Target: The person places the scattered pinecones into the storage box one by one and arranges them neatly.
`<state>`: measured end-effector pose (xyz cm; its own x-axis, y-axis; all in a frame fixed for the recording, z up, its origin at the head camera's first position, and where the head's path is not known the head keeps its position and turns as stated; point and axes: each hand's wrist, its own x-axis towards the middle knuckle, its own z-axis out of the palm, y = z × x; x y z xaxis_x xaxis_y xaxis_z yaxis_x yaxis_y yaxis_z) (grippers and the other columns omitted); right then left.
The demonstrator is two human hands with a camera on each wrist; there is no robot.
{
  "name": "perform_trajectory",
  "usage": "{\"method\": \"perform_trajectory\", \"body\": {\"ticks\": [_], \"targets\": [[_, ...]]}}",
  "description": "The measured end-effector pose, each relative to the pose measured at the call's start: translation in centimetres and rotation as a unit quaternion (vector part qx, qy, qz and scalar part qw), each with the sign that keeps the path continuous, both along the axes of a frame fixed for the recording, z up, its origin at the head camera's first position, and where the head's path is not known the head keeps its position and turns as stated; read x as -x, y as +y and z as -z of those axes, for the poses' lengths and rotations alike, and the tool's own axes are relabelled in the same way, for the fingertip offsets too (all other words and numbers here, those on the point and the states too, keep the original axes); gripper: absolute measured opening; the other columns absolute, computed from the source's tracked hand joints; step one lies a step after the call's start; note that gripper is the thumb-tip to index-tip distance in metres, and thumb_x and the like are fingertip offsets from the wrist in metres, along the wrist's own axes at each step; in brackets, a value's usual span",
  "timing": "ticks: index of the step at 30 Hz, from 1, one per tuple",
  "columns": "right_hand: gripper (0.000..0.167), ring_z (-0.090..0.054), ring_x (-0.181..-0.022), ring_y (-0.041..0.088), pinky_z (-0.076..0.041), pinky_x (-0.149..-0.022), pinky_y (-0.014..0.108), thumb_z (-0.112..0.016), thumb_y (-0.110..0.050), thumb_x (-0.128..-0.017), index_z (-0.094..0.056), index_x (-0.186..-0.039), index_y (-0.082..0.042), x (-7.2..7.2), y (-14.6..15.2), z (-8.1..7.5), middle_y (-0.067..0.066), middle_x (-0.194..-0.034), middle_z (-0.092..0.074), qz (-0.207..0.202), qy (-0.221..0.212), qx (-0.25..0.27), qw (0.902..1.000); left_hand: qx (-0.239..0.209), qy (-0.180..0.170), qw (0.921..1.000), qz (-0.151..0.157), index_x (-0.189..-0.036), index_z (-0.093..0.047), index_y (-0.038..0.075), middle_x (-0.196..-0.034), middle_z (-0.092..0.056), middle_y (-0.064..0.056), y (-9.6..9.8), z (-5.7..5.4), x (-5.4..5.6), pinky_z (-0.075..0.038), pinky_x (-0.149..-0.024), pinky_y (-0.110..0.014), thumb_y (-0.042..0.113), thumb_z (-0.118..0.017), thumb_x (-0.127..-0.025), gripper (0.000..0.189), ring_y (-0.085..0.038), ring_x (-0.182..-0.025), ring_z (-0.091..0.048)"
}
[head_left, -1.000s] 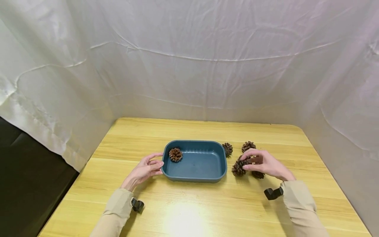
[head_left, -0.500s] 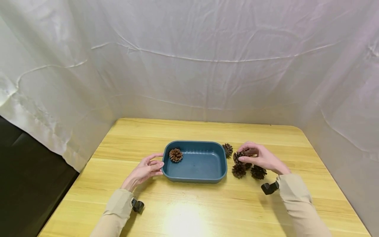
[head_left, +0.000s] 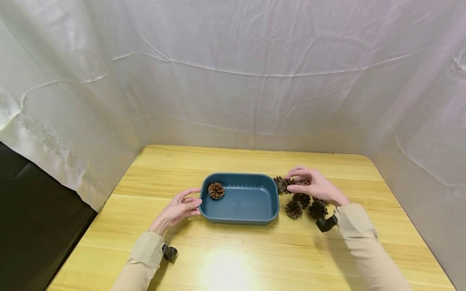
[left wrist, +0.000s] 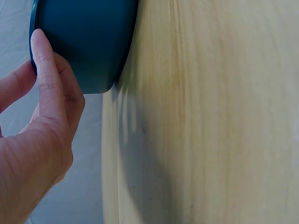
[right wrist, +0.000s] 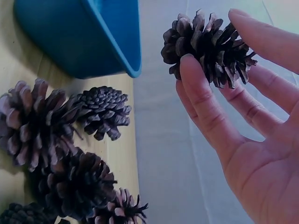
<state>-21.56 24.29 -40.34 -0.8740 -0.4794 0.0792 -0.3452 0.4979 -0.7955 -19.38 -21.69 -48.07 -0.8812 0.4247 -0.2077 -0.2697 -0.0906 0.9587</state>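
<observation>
A dark teal rectangular plastic tub (head_left: 238,222) stands on the wooden table with one brown pine cone (head_left: 216,190) inside at its left end. My left hand (head_left: 179,208) grips the tub's left rim, seen closer in the left wrist view, where fingers (left wrist: 46,70) lie along the outer wall. To the tub's right, my right hand (head_left: 314,186) pinches a pine cone (right wrist: 205,46) between thumb and fingertips, raised above the table in the right wrist view. Beneath and around that hand lie several more pine cones (right wrist: 77,182).
One loose pine cone (head_left: 280,184) sits right by the tub's right wall. The light wooden table (head_left: 233,157) backs onto a hanging white cloth (head_left: 247,101). A dark surface (head_left: 32,226) shows beyond the left table edge. Small black wrist cameras (head_left: 169,252) sit on both cuffs.
My right hand has risen from the pile with a pine cone and moved left and away from me, closer to the tub. The left hand and tub have stayed put.
</observation>
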Motion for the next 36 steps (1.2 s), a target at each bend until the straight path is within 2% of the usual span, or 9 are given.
{"method": "perform_trajectory", "body": {"ticks": [6,9,15,22,24,27,31,36], "targets": [[0.036,-0.061,-0.118,0.032,-0.056,-0.099,0.025,-0.074,-0.016,-0.091,-0.067,-0.126,-0.008,0.6,-0.7,-0.6,0.013,-0.133,-0.059,-0.016,-0.008,0.0,0.9998,-0.003,0.002,1.0,0.003,-0.154,-0.023,-0.007,-0.095,-0.066,0.002,0.0,0.1,0.0,-0.064,-0.077,-0.024,-0.001,-0.056,-0.1,0.063,-0.007,-0.077,-0.065],[0.038,-0.058,-0.119,0.034,-0.056,-0.1,0.027,-0.075,-0.014,-0.091,-0.066,-0.127,-0.007,1.0,-1.0,-1.0,0.015,-0.135,-0.058,-0.031,-0.013,0.005,0.9994,-0.004,0.002,1.0,0.003,-0.154,-0.022,-0.006,-0.095,-0.066,0.002,0.0,0.1,-0.1,-0.064,-0.077,-0.024,-0.001,-0.056,-0.1,0.063,-0.007,-0.077,-0.065],[0.045,-0.053,-0.129,0.042,-0.055,-0.106,0.038,-0.075,-0.015,-0.09,-0.061,-0.131,-0.005,1.4,-1.7,-1.8,0.017,-0.138,-0.056,-0.059,-0.038,0.021,0.9973,-0.003,0.003,1.0,0.003,-0.154,-0.022,-0.006,-0.095,-0.065,0.002,0.0,0.1,0.0,-0.064,-0.077,-0.024,-0.002,-0.054,-0.101,0.063,-0.007,-0.077,-0.064],[0.045,-0.056,-0.129,0.038,-0.047,-0.111,0.059,-0.075,-0.019,-0.091,-0.062,-0.132,-0.007,2.0,-2.5,-2.6,0.014,-0.137,-0.059,-0.068,-0.007,-0.015,0.9976,-0.003,0.007,1.0,0.004,-0.154,-0.022,-0.007,-0.093,-0.064,0.003,0.0,0.1,0.0,-0.063,-0.076,-0.023,-0.001,-0.054,-0.101,0.062,-0.006,-0.076,-0.064],[0.044,-0.056,-0.129,0.036,-0.045,-0.111,0.062,-0.075,-0.022,-0.091,-0.063,-0.132,-0.011,2.2,-2.7,-2.7,0.012,-0.138,-0.06,-0.066,0.005,-0.029,0.9974,-0.003,0.007,1.0,0.004,-0.154,-0.022,-0.007,-0.093,-0.064,0.004,0.0,0.1,0.0,-0.063,-0.076,-0.023,-0.001,-0.054,-0.101,0.062,-0.006,-0.076,-0.064],[0.041,-0.057,-0.127,0.032,-0.047,-0.109,0.059,-0.074,-0.024,-0.092,-0.065,-0.131,-0.015,2.5,-3.2,-2.9,0.009,-0.137,-0.061,-0.065,0.013,-0.04,0.997,-0.004,0.005,1.0,0.003,-0.154,-0.022,-0.007,-0.093,-0.064,0.004,-0.1,0.2,0.0,-0.063,-0.076,-0.023,-0.001,-0.054,-0.101,0.062,-0.006,-0.076,-0.064],[0.037,-0.059,-0.123,0.027,-0.05,-0.104,0.049,-0.074,-0.025,-0.092,-0.067,-0.128,-0.019,2.7,-4.1,-3.1,0.005,-0.134,-0.063,-0.068,0.024,-0.044,0.9964,-0.005,0.004,1.0,0.004,-0.154,-0.022,-0.007,-0.093,-0.065,0.003,-0.1,0.1,0.0,-0.063,-0.076,-0.023,-0.001,-0.055,-0.101,0.063,-0.006,-0.076,-0.064],[0.042,-0.063,-0.115,0.026,-0.055,-0.095,0.038,-0.078,-0.024,-0.088,-0.066,-0.127,-0.013,2.8,-5.2,-3.4,0.007,-0.132,-0.064,-0.069,0.01,-0.021,0.9974,-0.005,0.004,1.0,0.004,-0.154,-0.021,-0.007,-0.093,-0.064,0.003,-0.2,0.1,0.0,-0.063,-0.076,-0.023,-0.001,-0.054,-0.101,0.063,-0.006,-0.077,-0.064]]}}
